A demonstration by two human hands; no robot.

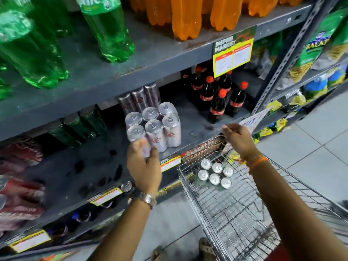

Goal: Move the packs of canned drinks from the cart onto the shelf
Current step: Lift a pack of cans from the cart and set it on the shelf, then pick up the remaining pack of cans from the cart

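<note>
A shrink-wrapped pack of silver cans (153,125) stands upright on the grey middle shelf (195,121), just in front of more silver cans (140,98). My left hand (145,166) is at the pack's near left corner; its spread, blurred fingertips touch the front cans without closing around them. My right hand (238,140) hovers above the far end of the wire cart (190,196) with its fingers loosely curled and nothing in them. A second pack of cans (215,174), seen from the top, stands in the cart's far end.
Dark cola bottles (216,98) stand to the right on the same shelf, and green cans (79,127) and red packs (20,166) to the left. Green bottles (107,29) and orange bottles (185,17) fill the shelf above. Snack bags (318,48) hang at the right. A yellow price sign (232,53) juts down.
</note>
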